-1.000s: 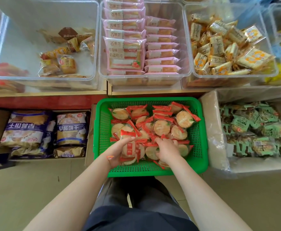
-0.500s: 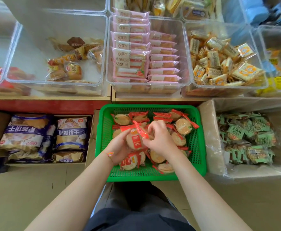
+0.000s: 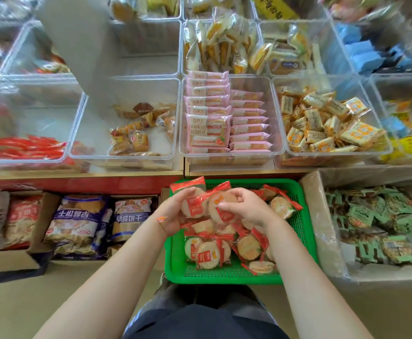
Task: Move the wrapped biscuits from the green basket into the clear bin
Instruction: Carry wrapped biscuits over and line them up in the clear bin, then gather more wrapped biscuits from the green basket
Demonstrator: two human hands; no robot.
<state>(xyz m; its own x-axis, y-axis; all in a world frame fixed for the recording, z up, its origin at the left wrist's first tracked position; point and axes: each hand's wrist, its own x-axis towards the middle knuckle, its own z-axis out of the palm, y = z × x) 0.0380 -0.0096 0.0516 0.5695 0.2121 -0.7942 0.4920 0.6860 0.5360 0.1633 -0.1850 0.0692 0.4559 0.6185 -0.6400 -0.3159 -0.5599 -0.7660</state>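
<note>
bare forearms, an orange band (image 3: 161,219) on the left wrist, dark grey trousers (image 3: 205,321).

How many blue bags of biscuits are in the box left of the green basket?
2: a large blue bag and a smaller blue bag right of it, nearest the green basket. More may lie underneath.

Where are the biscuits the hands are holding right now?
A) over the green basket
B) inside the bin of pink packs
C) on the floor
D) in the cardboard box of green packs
A: both the left hand and right hand grip red-wrapped biscuits just above the green basket, short of the bins.
</note>
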